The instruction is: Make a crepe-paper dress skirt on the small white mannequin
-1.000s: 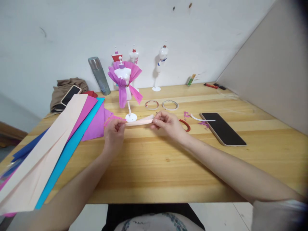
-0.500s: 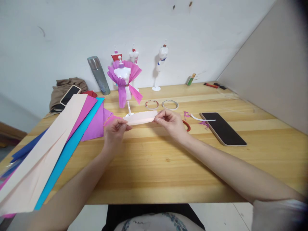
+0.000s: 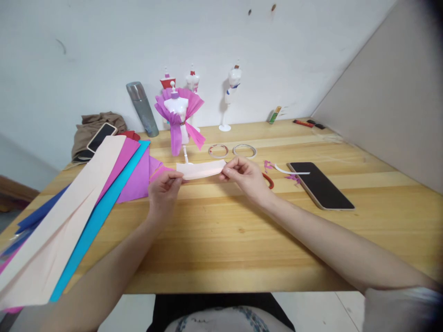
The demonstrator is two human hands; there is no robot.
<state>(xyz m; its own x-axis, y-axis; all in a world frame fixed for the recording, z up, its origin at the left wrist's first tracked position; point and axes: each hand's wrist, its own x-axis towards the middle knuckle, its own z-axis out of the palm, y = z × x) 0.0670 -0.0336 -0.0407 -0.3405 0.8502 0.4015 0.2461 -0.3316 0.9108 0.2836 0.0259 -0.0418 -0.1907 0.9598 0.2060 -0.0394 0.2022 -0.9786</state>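
Observation:
A pale pink paper strip [image 3: 201, 170] is stretched between my two hands above the wooden table. Its left end is pinched by my left hand [image 3: 165, 188], fingers closed. My right hand [image 3: 242, 177] pinches the right end between thumb and fingers. Just behind the strip stands a small white mannequin [image 3: 177, 109] dressed in purple and pink crepe paper; the strip hides part of its base. An orange ring [image 3: 268, 180] lies beside my right hand, partly hidden by it.
Colored paper sheets [image 3: 104, 161] pile up on the left. Two tape rolls [image 3: 245, 151] lie behind my hands. A phone [image 3: 321, 186] rests at right, with a white strip [image 3: 292, 172] over its edge. A bottle [image 3: 142, 109] and more mannequins [image 3: 234, 85] stand near the wall.
The left end of the strip has opened out flatter and squarer between my hands. My left hand has shifted slightly left, and its fingers have moved a little.

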